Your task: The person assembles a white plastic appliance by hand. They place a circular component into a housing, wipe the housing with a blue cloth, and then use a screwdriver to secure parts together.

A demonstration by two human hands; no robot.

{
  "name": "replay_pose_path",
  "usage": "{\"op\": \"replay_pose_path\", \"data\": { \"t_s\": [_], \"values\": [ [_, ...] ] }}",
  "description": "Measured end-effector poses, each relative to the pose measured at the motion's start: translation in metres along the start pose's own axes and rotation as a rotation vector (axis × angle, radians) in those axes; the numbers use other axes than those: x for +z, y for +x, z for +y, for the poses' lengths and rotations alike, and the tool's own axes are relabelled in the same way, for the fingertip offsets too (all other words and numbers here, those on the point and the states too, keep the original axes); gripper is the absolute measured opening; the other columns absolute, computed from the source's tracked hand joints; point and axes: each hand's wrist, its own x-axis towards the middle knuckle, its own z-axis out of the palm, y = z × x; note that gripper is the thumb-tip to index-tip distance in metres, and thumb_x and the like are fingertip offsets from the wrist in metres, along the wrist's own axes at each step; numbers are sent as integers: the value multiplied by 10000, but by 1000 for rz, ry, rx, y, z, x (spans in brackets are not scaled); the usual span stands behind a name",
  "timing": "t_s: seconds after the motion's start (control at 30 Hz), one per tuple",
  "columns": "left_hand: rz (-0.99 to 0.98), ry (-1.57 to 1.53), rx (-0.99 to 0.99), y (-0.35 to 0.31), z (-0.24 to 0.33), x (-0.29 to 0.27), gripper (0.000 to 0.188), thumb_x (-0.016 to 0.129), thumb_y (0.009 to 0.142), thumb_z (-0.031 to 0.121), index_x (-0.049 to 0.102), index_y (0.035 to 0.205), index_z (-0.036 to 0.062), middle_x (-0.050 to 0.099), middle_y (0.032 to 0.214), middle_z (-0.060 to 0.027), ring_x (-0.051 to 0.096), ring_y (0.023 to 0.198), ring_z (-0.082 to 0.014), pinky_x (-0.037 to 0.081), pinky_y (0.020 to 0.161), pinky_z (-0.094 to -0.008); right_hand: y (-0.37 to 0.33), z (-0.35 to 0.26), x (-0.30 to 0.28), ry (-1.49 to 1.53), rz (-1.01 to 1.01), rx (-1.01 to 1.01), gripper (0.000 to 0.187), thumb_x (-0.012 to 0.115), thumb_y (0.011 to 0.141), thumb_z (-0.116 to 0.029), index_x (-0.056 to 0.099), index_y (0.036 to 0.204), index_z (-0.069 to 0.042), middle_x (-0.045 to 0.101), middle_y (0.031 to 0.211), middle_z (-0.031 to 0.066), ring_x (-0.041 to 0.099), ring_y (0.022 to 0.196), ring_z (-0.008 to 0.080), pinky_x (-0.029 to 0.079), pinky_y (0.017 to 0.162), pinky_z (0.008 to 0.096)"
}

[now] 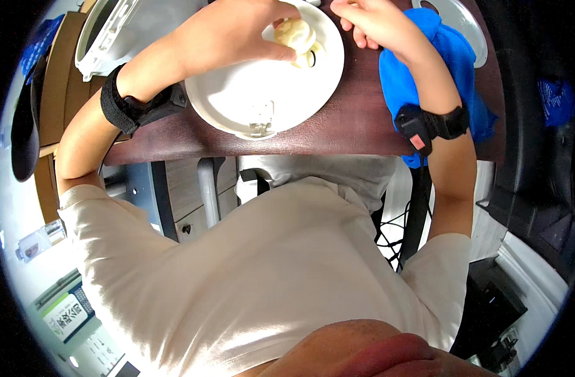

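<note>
A white oval lid-like plastic piece [227,94] lies on the dark red-brown tabletop, with a small clear latch-like part [261,119] at its near edge. Over its far right side, my left hand [253,31] holds a round cream-coloured plastic cap [295,36] between thumb and fingers. Just beneath the cap, a yellowish piece with a dark ring [310,59] shows in part. To the right, my right hand [372,22] is raised off the lid with its fingers curled in. Whatever lies between those fingertips is too small or hidden to make out.
A blue cloth [435,38] lies under my right forearm, beside a grey-white oval piece [473,34]. At the far left stands a white plastic housing [121,41] near a brown cardboard box [64,69]. The table's front edge [268,149] runs close to my body.
</note>
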Motion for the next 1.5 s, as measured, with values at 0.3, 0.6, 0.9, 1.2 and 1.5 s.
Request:
{"op": "replay_pose_path", "data": {
  "t_s": [0.3,0.6,0.9,1.2,1.5],
  "values": [
    [-65,55,-9,10,1,11,496,807,755,290,662,1178,74,697,979,-116,621,698,-247,510,661,-351,-5,-10,11,-328,-126,134,431,526,976,-320,637,800,57,654,640,137,601,479,200,492,462,323],
    [-39,323,68,7,16,21,463,764,782,428,624,979,34,664,849,-136,664,769,-315,516,685,-397,-7,-10,7,-388,-124,66,378,525,895,-263,678,787,64,649,597,173,640,508,259,525,518,370],
    [2,391,113,11,22,15,471,762,790,418,645,1040,37,675,924,-149,667,829,-327,517,728,-413,-8,-10,8,-474,-95,-3,387,532,864,-272,701,774,64,665,627,202,680,583,301,548,633,412],
    [-76,244,76,15,26,17,321,709,860,302,657,946,-2,668,823,-176,663,758,-333,520,692,-408,-16,-17,7,-520,-59,15,386,541,865,-270,711,780,67,662,629,213,685,617,321,542,651,417],
    [-41,269,226,13,23,29,269,694,867,230,621,933,-21,659,802,-192,660,771,-356,524,707,-413,-17,-19,6,-574,-117,39,378,557,868,-243,694,745,88,653,615,210,681,616,321,537,644,415]
  ]
}}
